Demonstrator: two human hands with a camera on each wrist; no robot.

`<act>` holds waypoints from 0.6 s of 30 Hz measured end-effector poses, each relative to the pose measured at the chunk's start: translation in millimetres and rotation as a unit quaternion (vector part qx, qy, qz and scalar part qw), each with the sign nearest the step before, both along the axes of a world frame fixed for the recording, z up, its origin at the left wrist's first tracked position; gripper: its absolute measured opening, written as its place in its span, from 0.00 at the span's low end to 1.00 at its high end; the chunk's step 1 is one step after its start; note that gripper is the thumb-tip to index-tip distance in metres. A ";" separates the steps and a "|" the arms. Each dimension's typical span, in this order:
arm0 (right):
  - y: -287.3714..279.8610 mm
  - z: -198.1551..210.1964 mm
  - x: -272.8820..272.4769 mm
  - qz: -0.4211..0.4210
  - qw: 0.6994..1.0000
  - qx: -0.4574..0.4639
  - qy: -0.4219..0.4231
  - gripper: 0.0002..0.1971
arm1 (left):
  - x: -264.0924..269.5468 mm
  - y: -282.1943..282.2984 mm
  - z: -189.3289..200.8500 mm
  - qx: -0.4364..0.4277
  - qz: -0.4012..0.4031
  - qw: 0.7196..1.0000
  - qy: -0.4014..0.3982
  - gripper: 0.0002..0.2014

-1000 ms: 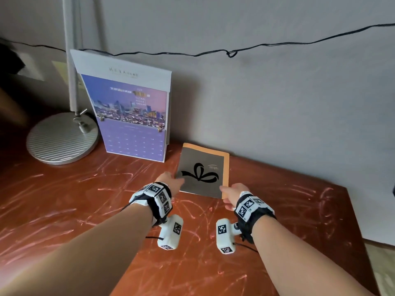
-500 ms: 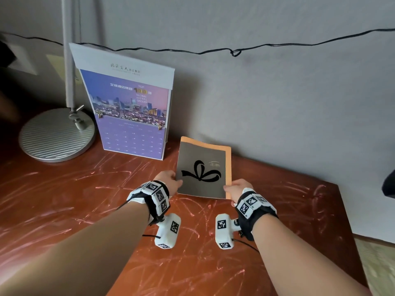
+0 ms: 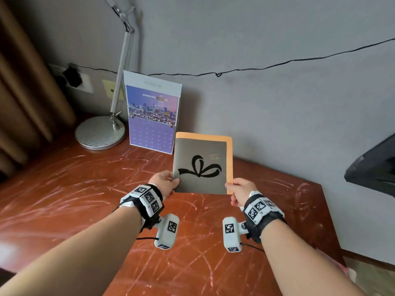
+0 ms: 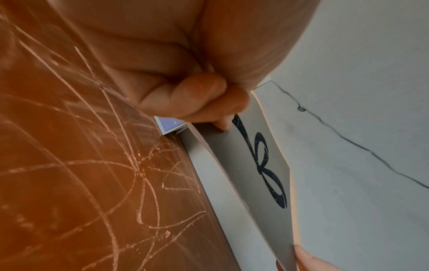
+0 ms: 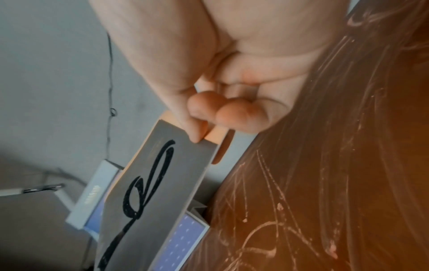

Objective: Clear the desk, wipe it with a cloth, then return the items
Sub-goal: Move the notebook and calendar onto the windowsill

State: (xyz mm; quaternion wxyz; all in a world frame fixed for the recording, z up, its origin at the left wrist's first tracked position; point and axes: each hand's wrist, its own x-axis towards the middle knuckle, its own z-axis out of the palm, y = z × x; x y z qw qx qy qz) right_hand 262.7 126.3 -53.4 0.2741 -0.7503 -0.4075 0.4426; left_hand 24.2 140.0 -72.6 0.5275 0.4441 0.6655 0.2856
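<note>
A grey booklet with a black ribbon drawing point(image 3: 201, 167) lies stacked on an orange one point(image 3: 229, 161), and both are held tilted up above the scratched red-brown desk point(image 3: 85, 189). My left hand point(image 3: 165, 182) pinches the lower left corner, thumb on the grey cover point(image 4: 264, 165). My right hand point(image 3: 239, 189) pinches the lower right corner, thumb on top and fingers curled under the orange booklet point(image 5: 216, 135). A purple desk calendar point(image 3: 152, 118) stands against the wall, left of the booklets.
A silver desk lamp stands on its round base point(image 3: 99, 133) at the back left, beside a brown curtain point(image 3: 25, 92). A black cable point(image 3: 256, 68) runs along the grey wall. A dark object point(image 3: 376, 165) juts in at the right. The desk's right edge point(image 3: 329, 221) is close.
Both hands have lifted the booklets off the desk and tilted them upright toward me. The head view has swung up and to the right.
</note>
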 end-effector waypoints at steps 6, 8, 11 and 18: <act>-44.9 33.7 -38.5 0.083 0.995 0.062 0.000 0.02 | -38.0 -79.9 35.1 0.040 0.080 0.996 0.008 0.10; -55.1 41.0 -63.9 0.119 0.990 0.070 0.002 0.03 | -60.8 -104.8 45.3 0.044 0.113 0.993 0.012 0.09; -66.1 51.2 -109.9 0.170 0.982 0.077 0.000 0.01 | -101.0 -137.3 57.9 0.056 0.167 0.984 0.013 0.06; -85.1 78.1 -261.1 0.281 0.953 0.097 0.058 0.09 | -225.6 -212.9 81.8 0.087 0.289 0.953 0.012 0.10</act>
